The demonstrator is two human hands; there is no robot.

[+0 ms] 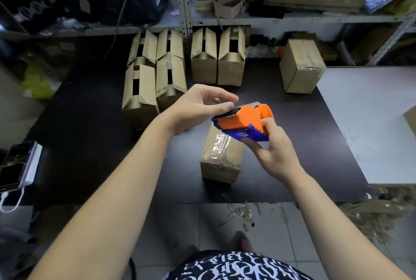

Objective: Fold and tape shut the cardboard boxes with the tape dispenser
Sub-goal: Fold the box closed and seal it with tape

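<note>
Your right hand [273, 151] grips the tape dispenser [245, 122] above the partly taped box [221, 155] on the tabletop [90, 122]. Your left hand [198, 108] reaches its mouth, though whether it pinches tape is unclear. A slip there could nick your fingertips on the cutter.

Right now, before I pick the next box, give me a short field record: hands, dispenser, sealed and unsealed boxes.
right grip: holds orange and blue plastic tape dispenser above the table
left grip: fingertips at dispenser's front end; whether they pinch tape is unclear
near box: brown cardboard box, clear tape on top, on dark table under the dispenser
far-right box: closed, taped
unsealed boxes: six, flaps open, at the back
</note>
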